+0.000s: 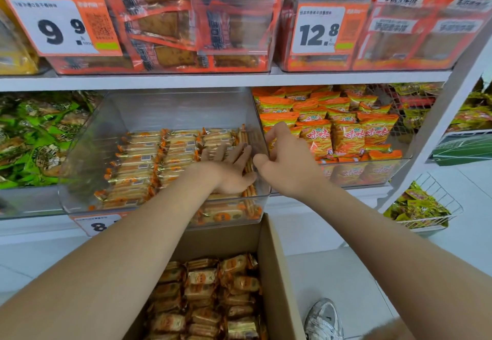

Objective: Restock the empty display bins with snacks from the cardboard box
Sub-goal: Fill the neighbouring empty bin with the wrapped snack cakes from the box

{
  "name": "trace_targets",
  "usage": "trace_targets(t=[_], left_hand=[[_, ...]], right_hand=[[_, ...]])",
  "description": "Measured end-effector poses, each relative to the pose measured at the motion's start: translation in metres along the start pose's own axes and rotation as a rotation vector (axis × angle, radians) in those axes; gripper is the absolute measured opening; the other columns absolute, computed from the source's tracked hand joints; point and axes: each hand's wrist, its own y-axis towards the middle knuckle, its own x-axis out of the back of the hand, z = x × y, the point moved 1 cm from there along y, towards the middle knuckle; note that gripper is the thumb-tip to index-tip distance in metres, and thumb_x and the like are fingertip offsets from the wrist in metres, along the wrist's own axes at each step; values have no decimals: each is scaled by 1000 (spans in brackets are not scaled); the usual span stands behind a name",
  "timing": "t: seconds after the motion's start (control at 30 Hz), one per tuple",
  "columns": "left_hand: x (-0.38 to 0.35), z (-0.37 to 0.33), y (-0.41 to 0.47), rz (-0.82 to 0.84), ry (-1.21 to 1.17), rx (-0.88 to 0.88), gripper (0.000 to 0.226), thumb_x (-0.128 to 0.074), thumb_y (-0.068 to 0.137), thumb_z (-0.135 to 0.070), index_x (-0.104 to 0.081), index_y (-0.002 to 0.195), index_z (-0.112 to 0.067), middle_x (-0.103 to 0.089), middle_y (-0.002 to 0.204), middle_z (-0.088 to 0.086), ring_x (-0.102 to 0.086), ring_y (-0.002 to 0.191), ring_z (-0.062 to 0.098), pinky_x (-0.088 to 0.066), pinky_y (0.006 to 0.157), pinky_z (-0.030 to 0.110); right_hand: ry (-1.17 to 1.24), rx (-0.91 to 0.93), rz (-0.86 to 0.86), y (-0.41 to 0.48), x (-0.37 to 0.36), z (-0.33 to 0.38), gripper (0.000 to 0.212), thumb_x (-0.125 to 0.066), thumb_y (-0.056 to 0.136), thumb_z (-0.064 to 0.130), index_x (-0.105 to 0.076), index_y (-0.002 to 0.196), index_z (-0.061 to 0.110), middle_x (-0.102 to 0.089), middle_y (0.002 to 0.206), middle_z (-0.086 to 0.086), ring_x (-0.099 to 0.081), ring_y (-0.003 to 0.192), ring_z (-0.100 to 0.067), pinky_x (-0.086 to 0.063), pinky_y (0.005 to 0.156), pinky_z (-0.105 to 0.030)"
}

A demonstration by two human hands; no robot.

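Observation:
A clear plastic display bin on the middle shelf holds rows of orange-and-gold wrapped snack packs laid flat. My left hand reaches into the bin's right part, fingers straight, and presses on packs standing on edge against the right wall. My right hand is at that right wall, with its fingers and thumb curled round the wall's edge. Below, an open cardboard box holds several of the same snack packs. My left forearm crosses over the box's left half.
Green packs fill the bin to the left and orange bags the bin to the right. Red packs with price tags 9.9 and 12.8 sit on the upper shelf. A wire basket hangs at right. My shoe stands beside the box.

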Motion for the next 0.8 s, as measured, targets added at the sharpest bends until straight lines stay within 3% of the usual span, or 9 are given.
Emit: trace_targets(t=[0.07, 0.13, 0.17, 0.23, 0.33, 0.5, 0.63, 0.7, 0.8], left_hand=[[10, 7, 3, -102, -77, -46, 78, -31, 98, -75, -10, 166, -43, -3, 176, -9, -2, 162, 30, -10, 127, 62], [20, 18, 5, -412, -227, -46, 61, -42, 98, -55, -44, 154, -32, -43, 159, 8, -36, 149, 37, -34, 118, 53], [22, 24, 8, -543, -257, 10, 56, -44, 101, -46, -48, 152, -23, -48, 153, 11, -40, 145, 37, -37, 117, 50], [19, 30, 14, -519, -220, 112, 64, -36, 108, -47, -33, 161, -13, -32, 167, 13, -24, 156, 34, -23, 127, 49], [10, 32, 24, -208, -134, 140, 80, -17, 106, -65, 3, 169, -19, 14, 175, 2, 16, 161, 23, 5, 130, 50], [15, 41, 28, -128, -108, 143, 79, -17, 104, -69, 9, 168, -29, 22, 173, -8, 19, 160, 18, 6, 129, 52], [26, 39, -2, -250, -321, 44, 70, -20, 106, -68, -10, 167, -36, 4, 176, -8, 8, 162, 22, 2, 129, 58], [23, 37, -38, -398, -408, -40, 62, -41, 108, -55, -26, 165, -34, -23, 173, -3, -19, 160, 25, -17, 129, 51], [2, 34, -106, -726, -408, -75, 33, -58, 102, -34, -65, 134, -30, -67, 132, -7, -57, 124, 16, -40, 112, 36]], right_hand=[[-70, 54, -23, 3, -4, 1, 28, -60, 94, 31, -44, 110, 15, -61, 71, -6, -61, 61, -25, -43, 48, -36], [-132, 76, -92, 8, -3, 3, 28, -55, 98, 38, -46, 105, 13, -59, 71, -7, -58, 61, -27, -33, 48, -33], [-149, 79, -131, 11, -2, 3, 28, -53, 100, 39, -49, 102, 12, -58, 70, -6, -57, 62, -27, -30, 48, -32], [-161, 80, -169, 16, -2, 3, 25, -50, 102, 35, -51, 101, 10, -57, 68, -5, -56, 61, -26, -27, 48, -30], [-163, 90, -151, 18, -10, 2, 20, -50, 102, 28, -42, 106, 11, -56, 72, -6, -53, 59, -24, -26, 47, -31], [-163, 125, -131, 19, -8, 2, 17, -50, 101, 25, -39, 106, 12, -56, 69, -6, -55, 58, -28, -28, 47, -32], [-323, 109, -152, 14, 2, 10, 20, -51, 98, 30, -54, 107, 13, -57, 70, -5, -58, 66, -32, -32, 49, -31], [-320, 102, -215, 5, 10, 17, 17, -54, 95, 29, -63, 99, 16, -61, 67, -3, -61, 64, -28, -42, 51, -31], [-172, 153, -251, -22, 18, 37, 9, -58, 91, 25, -67, 89, 23, -60, 58, 7, -58, 54, -12, -47, 51, -29]])
